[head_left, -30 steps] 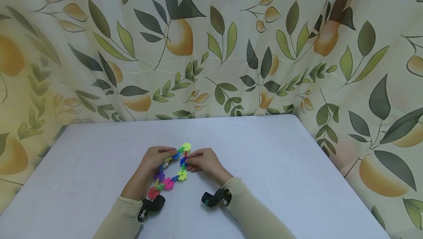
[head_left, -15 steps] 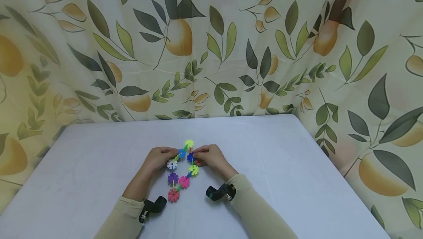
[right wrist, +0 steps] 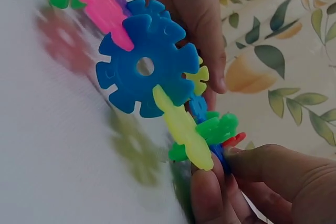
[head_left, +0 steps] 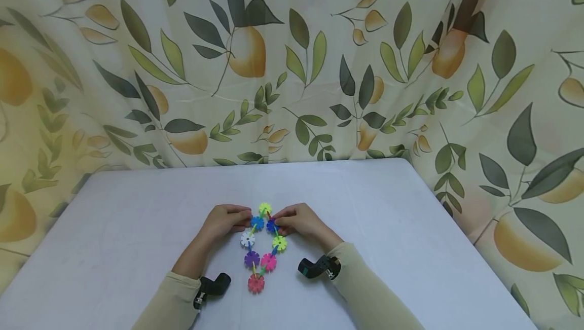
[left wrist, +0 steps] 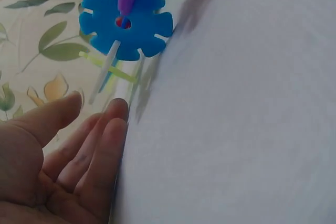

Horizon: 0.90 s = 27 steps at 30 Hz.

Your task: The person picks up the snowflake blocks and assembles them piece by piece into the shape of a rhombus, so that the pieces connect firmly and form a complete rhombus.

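A closed ring of plastic snowflake discs point(head_left: 268, 262) in several colours, slotted edge to edge, hangs or lies at the table's middle; shadows fall beside it, and I cannot tell how much of it touches the cloth. My right hand point(head_left: 303, 221) pinches the dark blue disc point(head_left: 272, 225) at the ring's upper right between thumb and fingers point(right wrist: 207, 190). At the upper left, my left hand point(head_left: 225, 221) is beside the light blue disc point(head_left: 257, 223). Its thumb and fingers stand apart with nothing between them in the left wrist view, just short of a disc point(left wrist: 107, 72) seen edge-on.
A white cloth covers the table point(head_left: 137, 228). Behind it hangs a curtain point(head_left: 310, 132) printed with leaves and fruit. Black wrist cameras point(head_left: 212, 285) stick out inward from both sleeves.
The ring has moved right and turned from slanting to nearly upright in the head view, its far end now slightly nearer me. My right hand went right with it; my left hand shifted slightly right.
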{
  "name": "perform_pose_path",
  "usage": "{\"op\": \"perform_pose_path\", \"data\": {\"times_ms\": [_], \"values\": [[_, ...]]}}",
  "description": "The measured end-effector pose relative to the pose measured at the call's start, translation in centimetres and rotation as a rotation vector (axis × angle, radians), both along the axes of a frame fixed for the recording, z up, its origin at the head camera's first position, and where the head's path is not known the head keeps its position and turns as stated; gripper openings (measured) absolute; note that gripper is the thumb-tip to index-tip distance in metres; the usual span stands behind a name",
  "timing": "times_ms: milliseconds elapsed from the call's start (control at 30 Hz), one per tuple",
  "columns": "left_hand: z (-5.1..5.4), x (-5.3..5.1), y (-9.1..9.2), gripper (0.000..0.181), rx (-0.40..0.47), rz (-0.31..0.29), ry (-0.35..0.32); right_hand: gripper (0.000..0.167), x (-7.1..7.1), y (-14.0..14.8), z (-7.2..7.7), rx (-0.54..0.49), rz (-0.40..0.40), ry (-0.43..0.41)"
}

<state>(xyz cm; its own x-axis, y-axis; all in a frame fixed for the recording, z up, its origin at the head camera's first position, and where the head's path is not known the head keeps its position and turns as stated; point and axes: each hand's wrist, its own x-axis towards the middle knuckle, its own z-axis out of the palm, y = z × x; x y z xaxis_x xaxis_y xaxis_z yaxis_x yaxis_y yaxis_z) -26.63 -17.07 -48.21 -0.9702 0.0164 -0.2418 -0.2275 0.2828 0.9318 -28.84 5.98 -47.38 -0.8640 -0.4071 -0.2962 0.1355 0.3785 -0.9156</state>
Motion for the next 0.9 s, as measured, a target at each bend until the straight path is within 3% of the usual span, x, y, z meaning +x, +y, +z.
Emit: {"op": "perform_pose_path", "data": {"times_ms": [200, 367, 700, 900], "values": [[-0.2, 0.1, 1.5, 0.031, -0.021, -0.029, 0.015, 0.018, 0.7, 1.2, 0.1, -0.008, 0.037, 0.020], [-0.4, 0.3, 2.6, 0.035, -0.049, -0.013, 0.044, 0.019, 1.1, 1.6, 0.0, -0.064, 0.082, 0.018], [-0.6, 0.3, 2.9, 0.029, -0.191, -0.002, 0.141, 0.017, 1.2, 1.3, 0.0, -0.052, 0.086, 0.044], [-0.6, 0.3, 2.9, 0.029, -0.193, 0.029, 0.148, 0.017, 1.2, 1.2, -0.3, -0.053, 0.083, 0.055]]}}
